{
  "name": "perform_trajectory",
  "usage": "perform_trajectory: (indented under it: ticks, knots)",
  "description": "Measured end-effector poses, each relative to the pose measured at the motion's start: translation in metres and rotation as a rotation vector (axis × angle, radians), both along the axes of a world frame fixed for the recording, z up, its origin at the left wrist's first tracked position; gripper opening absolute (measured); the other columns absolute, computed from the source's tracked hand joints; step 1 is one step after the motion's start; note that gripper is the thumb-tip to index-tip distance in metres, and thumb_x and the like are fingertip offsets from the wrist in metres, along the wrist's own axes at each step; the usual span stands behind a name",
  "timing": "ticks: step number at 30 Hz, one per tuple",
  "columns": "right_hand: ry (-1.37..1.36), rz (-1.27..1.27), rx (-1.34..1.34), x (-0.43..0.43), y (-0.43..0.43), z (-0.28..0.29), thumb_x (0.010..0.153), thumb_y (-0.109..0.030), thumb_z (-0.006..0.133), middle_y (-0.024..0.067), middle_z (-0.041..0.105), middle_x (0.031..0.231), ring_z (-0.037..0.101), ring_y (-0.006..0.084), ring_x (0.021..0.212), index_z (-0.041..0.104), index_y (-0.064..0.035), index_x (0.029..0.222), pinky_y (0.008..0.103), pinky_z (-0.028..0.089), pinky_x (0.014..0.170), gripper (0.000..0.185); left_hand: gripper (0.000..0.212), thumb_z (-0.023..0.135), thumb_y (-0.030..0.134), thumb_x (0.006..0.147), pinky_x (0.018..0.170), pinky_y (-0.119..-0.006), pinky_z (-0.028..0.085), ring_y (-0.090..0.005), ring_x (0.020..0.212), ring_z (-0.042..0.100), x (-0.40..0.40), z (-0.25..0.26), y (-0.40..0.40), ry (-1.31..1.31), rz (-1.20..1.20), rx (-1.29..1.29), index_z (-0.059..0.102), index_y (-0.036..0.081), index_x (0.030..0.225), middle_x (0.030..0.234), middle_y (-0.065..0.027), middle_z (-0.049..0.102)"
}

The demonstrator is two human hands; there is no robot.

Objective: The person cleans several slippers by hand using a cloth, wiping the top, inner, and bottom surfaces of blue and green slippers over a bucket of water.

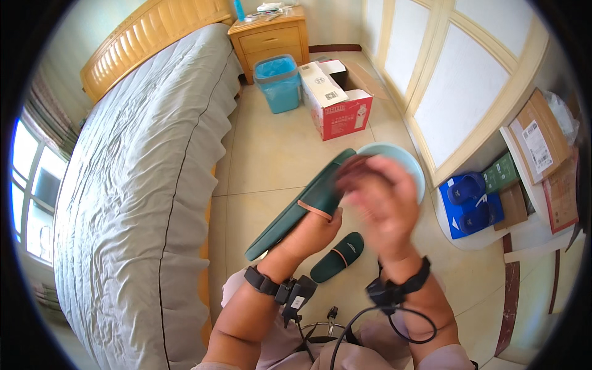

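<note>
My left hand [319, 233] reaches into a dark green slide slipper [296, 222] with an orange-edged strap, and holds it tilted. Part of that hand is hidden by the strap. Over the slipper's toe end my right hand [388, 203] is blurred by motion and grips a dark reddish-brown object [354, 173], perhaps a brush or a cloth; the blur hides which. A second green slipper [337, 257] lies on the tiled floor below my hands. Beyond my right hand, a light blue basin [416, 171] is partly covered from view.
A bed [138, 185] runs along the left. Ahead stand a blue lined bin [280, 92], an open red-and-white carton [347, 113] and a wooden nightstand [268, 39]. Blue slippers [474, 217] rest on a blue box by the right-hand shelf, near a cardboard box [536, 134].
</note>
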State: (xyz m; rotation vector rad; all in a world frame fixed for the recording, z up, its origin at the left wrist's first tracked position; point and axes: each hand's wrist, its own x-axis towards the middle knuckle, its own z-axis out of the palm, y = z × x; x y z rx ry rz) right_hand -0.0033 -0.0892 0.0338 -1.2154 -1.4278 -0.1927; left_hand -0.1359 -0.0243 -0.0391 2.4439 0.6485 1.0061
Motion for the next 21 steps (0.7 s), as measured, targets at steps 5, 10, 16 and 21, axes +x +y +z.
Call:
perform_trajectory:
  ticks: [5, 10, 16, 21]
  knots:
    - [-0.348, -0.021, 0.003, -0.007, 0.005, -0.024, 0.076, -0.024, 0.076, 0.0033, 0.064, 0.104, 0.063, 0.0231, 0.084, 0.068, -0.0175, 0.09, 0.0335, 0.051, 0.065, 0.018, 0.05, 0.053, -0.006, 0.086, 0.098, -0.036, 0.041, -0.0318, 0.116, 0.053, -0.003, 0.0, -0.014, -0.125, -0.192, -0.255, 0.047, 0.005, 0.134, 0.123, -0.0156, 0.057]
    - [-0.068, -0.282, -0.16, 0.042, 0.031, -0.04, 0.082, -0.023, 0.074, 0.0066, 0.065, 0.1, 0.062, 0.0254, 0.082, 0.069, -0.012, 0.092, 0.0335, 0.051, 0.069, 0.016, 0.049, 0.056, -0.005, 0.084, 0.094, -0.041, 0.044, -0.0241, 0.105, 0.055, -0.005, 0.025, -0.021, -0.143, -0.121, -0.472, 0.052, 0.006, 0.132, 0.115, -0.0114, 0.06]
    - [0.625, -0.093, -0.05, 0.07, 0.033, -0.037, 0.087, -0.011, 0.069, 0.0088, 0.063, 0.102, 0.061, 0.0191, 0.091, 0.067, 0.0002, 0.099, 0.0293, 0.048, 0.082, 0.016, 0.046, 0.059, 0.033, 0.097, 0.063, -0.026, 0.055, -0.0133, 0.091, 0.059, -0.007, 0.045, -0.015, -0.404, -0.097, -1.007, 0.05, 0.007, 0.133, 0.112, -0.0048, 0.058]
    - [-0.108, 0.079, -0.02, 0.03, 0.016, -0.02, 0.073, -0.003, 0.072, 0.0065, 0.061, 0.109, 0.059, 0.0255, 0.1, 0.069, -0.0089, 0.092, 0.0323, 0.05, 0.083, 0.02, 0.054, 0.053, 0.044, 0.098, 0.062, -0.029, 0.056, -0.0146, 0.091, 0.06, -0.005, 0.04, -0.021, -0.519, 0.013, -1.1, 0.044, 0.004, 0.133, 0.107, -0.0068, 0.058]
